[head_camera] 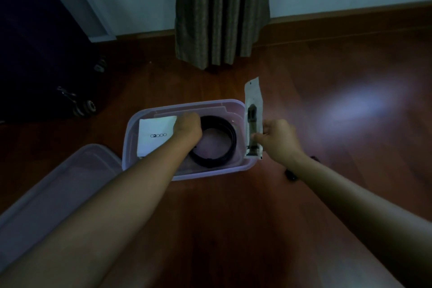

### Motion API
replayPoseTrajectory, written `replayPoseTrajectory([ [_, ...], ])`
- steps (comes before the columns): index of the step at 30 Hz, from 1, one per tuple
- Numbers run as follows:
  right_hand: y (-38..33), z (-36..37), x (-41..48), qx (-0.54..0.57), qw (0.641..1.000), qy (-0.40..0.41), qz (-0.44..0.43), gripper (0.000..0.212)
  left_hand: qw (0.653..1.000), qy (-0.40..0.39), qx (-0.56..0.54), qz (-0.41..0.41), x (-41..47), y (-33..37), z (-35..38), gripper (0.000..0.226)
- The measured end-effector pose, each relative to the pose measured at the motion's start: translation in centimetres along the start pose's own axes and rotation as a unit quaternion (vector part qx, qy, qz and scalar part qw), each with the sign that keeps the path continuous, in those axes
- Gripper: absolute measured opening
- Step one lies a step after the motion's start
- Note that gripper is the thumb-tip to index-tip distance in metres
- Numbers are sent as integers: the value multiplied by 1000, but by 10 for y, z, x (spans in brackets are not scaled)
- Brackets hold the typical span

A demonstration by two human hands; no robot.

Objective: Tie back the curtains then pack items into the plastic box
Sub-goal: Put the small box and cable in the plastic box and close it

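Plastic lid point(58, 182) lies off, nearest. Beyond, the plastic box point(128, 138) holds a white card point(154, 135) and a coiled belt point(231, 138). The left hand point(188, 127) rests on the belt, fingers hidden, grip unclear. The right hand point(278, 138) pinches a clear packet point(252, 100) upright at the box's right rim. Packing is underway; next, it probably needs tilting flat inside. Farthest, the curtain point(222, 11) hangs bunched.

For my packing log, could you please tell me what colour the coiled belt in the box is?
The coiled belt is black, head view.

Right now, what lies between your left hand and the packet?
Head view: the coiled black belt, then the plastic box wall beside the packet.
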State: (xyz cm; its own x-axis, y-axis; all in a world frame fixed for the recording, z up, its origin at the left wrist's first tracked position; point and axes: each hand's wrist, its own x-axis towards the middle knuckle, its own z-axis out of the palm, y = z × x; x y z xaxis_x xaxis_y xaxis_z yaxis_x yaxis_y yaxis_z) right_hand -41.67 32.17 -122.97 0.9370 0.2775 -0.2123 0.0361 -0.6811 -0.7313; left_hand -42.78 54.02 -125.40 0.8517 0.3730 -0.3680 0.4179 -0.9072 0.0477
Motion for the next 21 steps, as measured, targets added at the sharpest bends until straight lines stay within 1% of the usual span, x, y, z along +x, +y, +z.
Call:
replayPoseTrajectory([
  [3, -5, 5, -1, -65, 998, 4, -21, 13, 998, 44, -24, 23, -13, 0, -7, 21],
  [5, -9, 12, -2, -105, 993, -5, -45, 21, 991, 106, -64, 58, -24, -11, -8, 18],
  [6, -11, 16, -1, -128, 990, -6, -64, 28, 983, 142, -88, 83, -29, -20, -5, 23],
  [8, -12, 26, 3, -195, 976, -8, -97, 45, 970, 183, -104, 120, -42, -43, 6, 43],
  [10, -16, 34, 4, -256, 961, -10, -107, 57, 974, 174, -70, 129, -54, -66, 18, 59],
  [12, -21, 42, 3, -279, 954, -20, -106, 69, 983, 139, -29, 116, -61, -87, 33, 71],
  [14, -24, 50, 3, -297, 950, -30, -95, 77, 986, 124, -22, 108, -65, -100, 44, 85],
  [17, -24, 60, 5, -347, 934, -51, -66, 73, 986, 130, -33, 101, -68, -105, 55, 92],
  [21, -18, 69, 13, -417, 905, -53, -68, 67, 984, 144, -51, 95, -69, -108, 58, 101],
])
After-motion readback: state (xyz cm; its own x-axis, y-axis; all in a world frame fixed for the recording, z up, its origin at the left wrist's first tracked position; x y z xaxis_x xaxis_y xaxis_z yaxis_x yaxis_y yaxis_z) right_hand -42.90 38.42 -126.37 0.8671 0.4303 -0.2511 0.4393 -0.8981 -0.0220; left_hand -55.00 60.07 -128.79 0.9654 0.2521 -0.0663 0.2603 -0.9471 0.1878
